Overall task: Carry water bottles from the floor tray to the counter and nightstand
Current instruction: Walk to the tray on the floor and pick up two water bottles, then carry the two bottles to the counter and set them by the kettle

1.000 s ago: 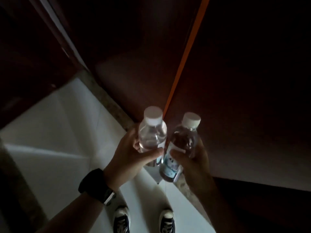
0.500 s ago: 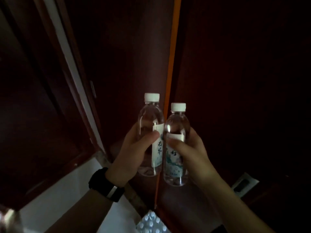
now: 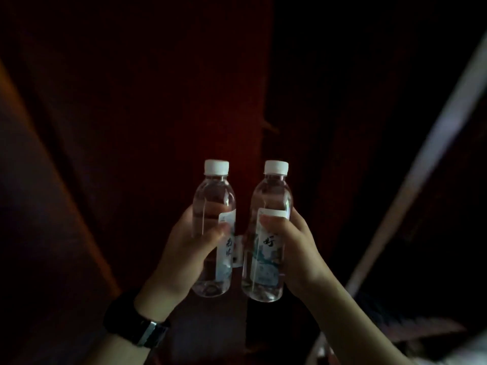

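Note:
Two small clear water bottles with white caps and pale printed labels are held upright side by side in front of me. My left hand (image 3: 188, 248), with a black watch on its wrist, is wrapped around the left water bottle (image 3: 214, 204). My right hand (image 3: 296, 248) grips the right water bottle (image 3: 272, 198) around its label. A narrow gap separates the bottles. The floor tray, counter and nightstand are not visible in this dim view.
Dark reddish-brown wooden panels (image 3: 163, 101) fill the view ahead, with a vertical seam near the middle. A pale slanted strip (image 3: 432, 143) runs along the right side. A small white plate (image 3: 238, 250) shows on the wall between the bottles. The room is very dark.
The view has tilted up from the white floor and my shoes to the dark panels. Both bottles have come upright and risen, and now sit slightly apart.

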`<state>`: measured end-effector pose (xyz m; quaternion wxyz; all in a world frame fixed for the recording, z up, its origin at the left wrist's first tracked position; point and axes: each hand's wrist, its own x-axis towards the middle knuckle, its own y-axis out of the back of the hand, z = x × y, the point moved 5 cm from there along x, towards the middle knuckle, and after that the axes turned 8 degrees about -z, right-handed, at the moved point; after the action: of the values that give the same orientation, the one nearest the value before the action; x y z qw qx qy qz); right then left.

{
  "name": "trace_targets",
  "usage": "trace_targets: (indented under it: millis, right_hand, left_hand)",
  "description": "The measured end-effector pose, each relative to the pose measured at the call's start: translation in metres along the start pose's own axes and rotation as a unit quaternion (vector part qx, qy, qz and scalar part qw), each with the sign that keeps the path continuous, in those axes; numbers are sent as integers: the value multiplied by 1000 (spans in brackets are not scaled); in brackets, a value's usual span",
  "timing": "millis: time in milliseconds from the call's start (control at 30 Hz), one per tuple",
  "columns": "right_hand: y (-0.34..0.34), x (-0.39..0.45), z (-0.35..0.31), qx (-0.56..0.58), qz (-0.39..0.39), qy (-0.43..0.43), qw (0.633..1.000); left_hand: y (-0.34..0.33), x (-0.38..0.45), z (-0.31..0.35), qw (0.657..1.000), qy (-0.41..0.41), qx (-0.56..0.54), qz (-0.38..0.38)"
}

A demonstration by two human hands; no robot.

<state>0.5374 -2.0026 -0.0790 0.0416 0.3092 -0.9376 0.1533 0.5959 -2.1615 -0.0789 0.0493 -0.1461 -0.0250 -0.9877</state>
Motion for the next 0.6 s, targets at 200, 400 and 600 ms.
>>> trace_targets:
  millis: [200, 400, 600]
  right_hand:
    - [131, -124, -61, 7, 216, 90, 972]
    - [237, -292, -128, -19, 399, 152, 904]
    - [320, -439, -185, -80, 502, 187, 841]
  left_hand:
    - [-174, 27, -3, 976, 24, -100, -193]
    - [-378, 13, 18, 917, 14, -174, -358]
    - [-573, -25, 42, 859, 21, -204, -468]
